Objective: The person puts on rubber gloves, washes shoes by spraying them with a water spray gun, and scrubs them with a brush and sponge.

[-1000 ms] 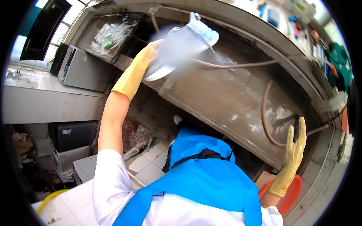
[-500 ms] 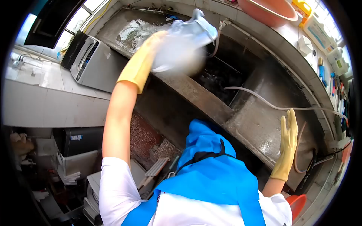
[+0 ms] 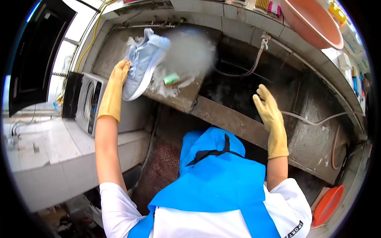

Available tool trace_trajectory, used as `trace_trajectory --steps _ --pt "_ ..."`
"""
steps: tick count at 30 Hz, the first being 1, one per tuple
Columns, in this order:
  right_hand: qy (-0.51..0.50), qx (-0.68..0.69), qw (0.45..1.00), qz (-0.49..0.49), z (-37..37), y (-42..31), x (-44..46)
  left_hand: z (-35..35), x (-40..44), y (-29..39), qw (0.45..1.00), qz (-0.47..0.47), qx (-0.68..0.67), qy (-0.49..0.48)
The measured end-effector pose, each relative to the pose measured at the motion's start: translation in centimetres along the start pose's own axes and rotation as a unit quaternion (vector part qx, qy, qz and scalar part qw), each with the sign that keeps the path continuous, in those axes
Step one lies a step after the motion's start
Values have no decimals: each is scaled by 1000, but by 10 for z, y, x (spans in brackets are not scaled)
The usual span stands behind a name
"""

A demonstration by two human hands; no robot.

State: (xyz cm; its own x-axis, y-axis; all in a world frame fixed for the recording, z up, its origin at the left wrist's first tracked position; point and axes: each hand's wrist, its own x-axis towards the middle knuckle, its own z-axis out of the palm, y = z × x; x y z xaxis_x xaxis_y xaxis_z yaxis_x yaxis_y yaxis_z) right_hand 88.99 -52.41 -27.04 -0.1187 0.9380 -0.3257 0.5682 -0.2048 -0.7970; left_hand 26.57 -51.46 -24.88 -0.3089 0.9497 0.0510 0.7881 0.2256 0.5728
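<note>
A light blue-grey shoe (image 3: 142, 63) with a white sole hangs tilted, toe end low, over the soapy left slab. My left hand (image 3: 119, 75), in a yellow rubber glove, is closed on its laced side. My right hand (image 3: 270, 109), also gloved in yellow, is raised near the dark sink basin (image 3: 234, 89) with its fingers apart and nothing in it. Behind the shoe, on the foam-streaked slab (image 3: 115, 47), lies a green and white object (image 3: 171, 79), possibly a brush. A blurred smudge covers part of the view right of the shoe.
A tap (image 3: 264, 39) with a hose stands at the basin's back wall. A pink basin (image 3: 313, 22) rests on the ledge at upper right, near bottles and brushes. The washing machine (image 3: 89, 104) is at left. An orange-red basin (image 3: 328, 205) is at lower right.
The view has swung left toward the soapy slab. My left hand has carried the shoe left across the view, over to the slab. My right hand has come forward, still empty.
</note>
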Motion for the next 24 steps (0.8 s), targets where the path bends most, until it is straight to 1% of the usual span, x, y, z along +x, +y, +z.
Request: trace_trajectory --steps 2,4,5,6,7,8,9,10,11,12,14,16,17,18,19,20,21,22,23,24 --pt "-16 -12 999 47 20 -18 -1 23 33 -74 1000 -2 -23 14" --pt "9 -36 996 86 36 -29 -12 31 42 -56 997 -39 65 -25" --pt "30 -42 994 93 45 -23 -18 53 68 -114 998 -35 33 -43" --pt "50 -44 993 98 55 -14 -26 74 84 -148 997 -14 -42 -68" --pt "73 -61 987 131 63 -18 -40 83 89 -146 995 -15 -36 -87" --pt "110 -52 983 141 77 -7 -51 95 99 -154 995 10 57 -77" --pt "130 -59 975 168 89 -12 -63 109 114 -161 988 22 113 -107" --pt "152 -68 966 199 99 -20 -77 118 119 -154 978 52 173 -101" --pt "173 -63 963 195 113 -11 -88 129 121 -150 972 42 196 -119" --pt "190 -48 952 235 123 -40 -100 136 120 -145 966 29 221 -132" --pt "204 -12 945 257 145 -54 -118 141 112 -134 949 12 244 -198" --pt "235 15 941 244 164 -60 -125 153 111 -150 936 18 260 -238" --pt "243 25 940 239 166 -69 -127 154 107 -155 942 49 231 -238" --pt "249 36 939 233 166 -74 -126 153 104 -162 935 89 236 -250" --pt "270 73 935 219 163 -73 -121 152 99 -165 940 114 217 -237" --pt "285 112 931 201 157 -73 -114 145 99 -154 937 100 215 -257" --pt "307 135 928 163 144 -84 -103 136 96 -144 932 81 217 -278" --pt "350 151 916 124 134 -96 -87 134 93 -146 933 87 212 -277" --pt "360 111 917 130 110 -104 -67 129 91 -148 945 132 176 -243" --pt "371 127 913 107 86 -109 -46 123 91 -153 954 171 140 -203"
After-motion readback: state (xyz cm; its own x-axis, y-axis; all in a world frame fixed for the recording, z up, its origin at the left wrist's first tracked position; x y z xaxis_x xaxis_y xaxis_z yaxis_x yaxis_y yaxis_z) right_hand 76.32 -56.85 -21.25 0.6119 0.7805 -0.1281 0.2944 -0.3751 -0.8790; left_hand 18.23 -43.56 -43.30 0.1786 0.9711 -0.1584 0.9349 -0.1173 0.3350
